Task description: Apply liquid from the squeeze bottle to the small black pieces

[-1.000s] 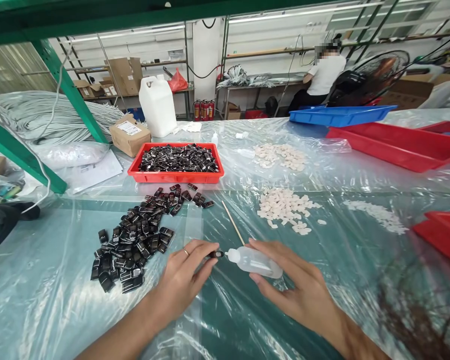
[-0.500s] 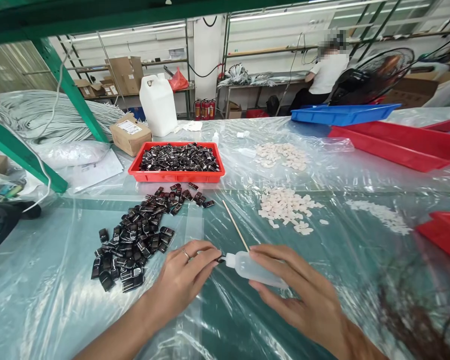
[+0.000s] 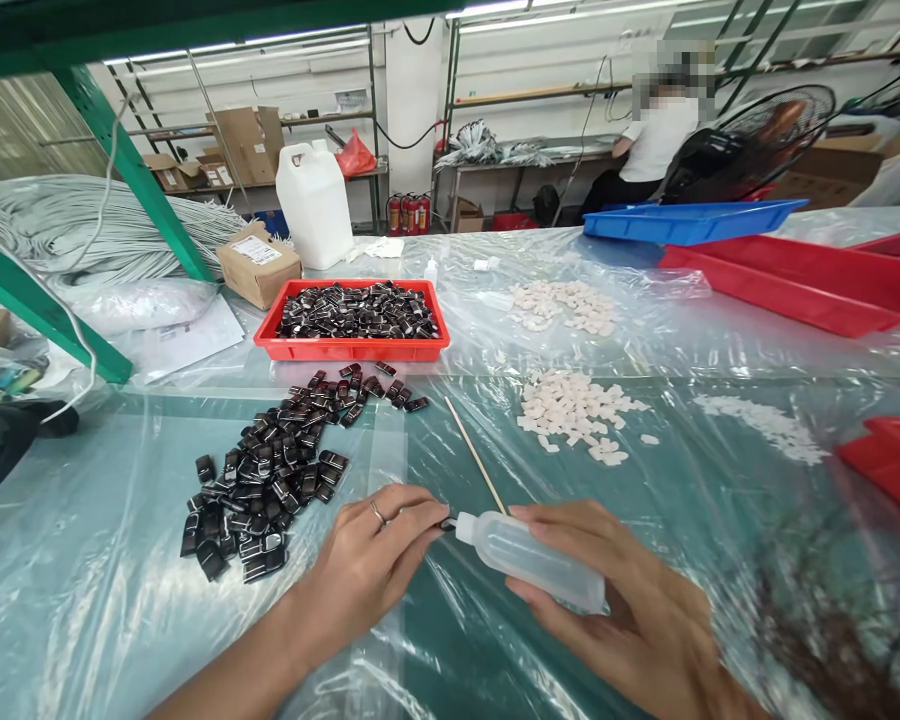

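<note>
Between the fingertips of my left hand is a small black piece, mostly hidden by the fingers. My right hand is closed around a translucent squeeze bottle, held tilted with its nozzle end at the black piece. Whether the tip touches the piece, I cannot tell. Just beyond the bottle a thin wooden stick lies on the plastic-covered table. Left of my left hand spreads a loose pile of glossy black parts. Small white pieces are heaped past my right hand.
Behind the loose pile stands a red tray full of black parts. A white jug and a cardboard box are at the back left. Blue and red trays occupy the right. A person sits in the background.
The bottle has come slightly lower and to the right in my right hand's grasp, and more of its body shows. My left hand has shifted a little to the right, still pinching the black piece.
</note>
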Demonstrator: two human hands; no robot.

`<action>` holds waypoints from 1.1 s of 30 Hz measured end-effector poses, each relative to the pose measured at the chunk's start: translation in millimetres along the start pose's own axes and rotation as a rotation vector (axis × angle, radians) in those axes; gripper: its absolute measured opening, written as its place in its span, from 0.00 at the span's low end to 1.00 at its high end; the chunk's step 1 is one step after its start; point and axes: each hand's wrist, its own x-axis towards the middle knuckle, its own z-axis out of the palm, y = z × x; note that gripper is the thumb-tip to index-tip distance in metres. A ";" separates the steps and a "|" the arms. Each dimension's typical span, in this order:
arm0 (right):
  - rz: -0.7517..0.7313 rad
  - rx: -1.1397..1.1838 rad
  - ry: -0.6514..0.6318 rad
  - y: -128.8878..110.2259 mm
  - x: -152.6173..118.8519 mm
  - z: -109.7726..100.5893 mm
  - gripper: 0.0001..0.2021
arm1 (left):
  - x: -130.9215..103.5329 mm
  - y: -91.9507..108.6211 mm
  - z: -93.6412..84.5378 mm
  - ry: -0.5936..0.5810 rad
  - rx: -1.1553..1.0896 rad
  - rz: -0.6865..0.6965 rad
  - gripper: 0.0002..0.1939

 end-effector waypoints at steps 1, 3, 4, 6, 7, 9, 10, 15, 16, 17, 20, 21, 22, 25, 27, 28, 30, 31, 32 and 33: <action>0.000 -0.003 -0.006 -0.1 -0.1 -0.5 0.22 | 0.2 0.3 -0.5 0.000 0.000 0.004 0.09; -0.006 -0.006 -0.015 0.1 0.5 -1.0 0.22 | 0.9 0.8 -1.5 -0.002 -0.002 0.004 0.08; -0.017 -0.004 -0.016 0.3 1.2 -1.0 0.22 | 1.4 1.2 -1.8 -0.005 -0.002 0.006 0.08; -0.046 0.013 -0.011 1.0 3.6 -1.2 0.22 | 2.2 1.7 -2.3 -0.017 -0.003 0.014 0.08; -0.054 0.024 -0.013 1.3 5.1 -1.4 0.22 | 2.4 1.9 -2.3 -0.023 -0.003 0.020 0.08; -0.061 0.043 -0.014 1.7 8.1 -2.3 0.21 | 2.7 2.0 -2.3 -0.028 -0.007 0.028 0.08; -0.062 0.048 -0.018 1.8 9.3 -2.9 0.20 | 2.7 1.9 -2.3 -0.029 -0.010 0.029 0.08; -0.093 -0.020 -0.019 -0.8 6.5 -4.0 0.18 | 2.5 0.9 -2.6 -0.024 -0.017 0.032 0.08; -0.090 -0.038 -0.014 -2.0 3.6 -3.5 0.18 | 2.5 0.7 -2.7 -0.019 -0.017 0.034 0.08; -0.085 -0.054 -0.011 -3.2 0.0 -3.0 0.18 | 2.4 0.5 -2.7 -0.013 -0.017 0.038 0.07; -0.068 -0.091 -0.026 -6.4 -11.8 -1.9 0.22 | 2.0 -0.1 -2.0 -0.008 -0.014 0.056 0.07; -0.068 -0.098 -0.039 -7.1 -14.9 -2.0 0.23 | 1.9 -0.3 -1.6 -0.008 -0.012 0.059 0.07; -0.067 -0.104 -0.049 -7.5 -17.1 -2.3 0.23 | 1.8 -0.5 -1.2 -0.006 -0.009 0.060 0.07; -0.047 -0.088 -0.064 -7.6 -16.6 -4.5 0.23 | 2.3 -1.1 -0.5 -0.001 -0.009 0.059 0.08; -0.023 -0.065 -0.064 -7.3 -11.6 -6.4 0.22 | 2.8 -1.4 -0.9 -0.007 -0.009 0.059 0.08; -0.008 -0.054 -0.065 -7.3 -8.5 -7.3 0.22 | 2.8 -1.5 -1.2 -0.012 -0.010 0.059 0.08; -0.001 -0.041 -0.078 -7.1 -3.2 -8.8 0.21 | 2.7 -1.5 -2.1 -0.017 -0.014 0.060 0.08; -0.003 -0.036 -0.082 -7.0 -1.3 -9.4 0.21 | 2.5 -1.5 -2.6 -0.019 -0.018 0.060 0.08; -0.003 -0.032 -0.084 -6.7 -0.1 -9.6 0.21 | 2.3 -1.3 -3.0 -0.020 -0.022 0.061 0.08; -0.001 -0.026 -0.085 -6.3 0.7 -9.7 0.21 | 2.2 -1.2 -3.3 -0.022 -0.024 0.061 0.08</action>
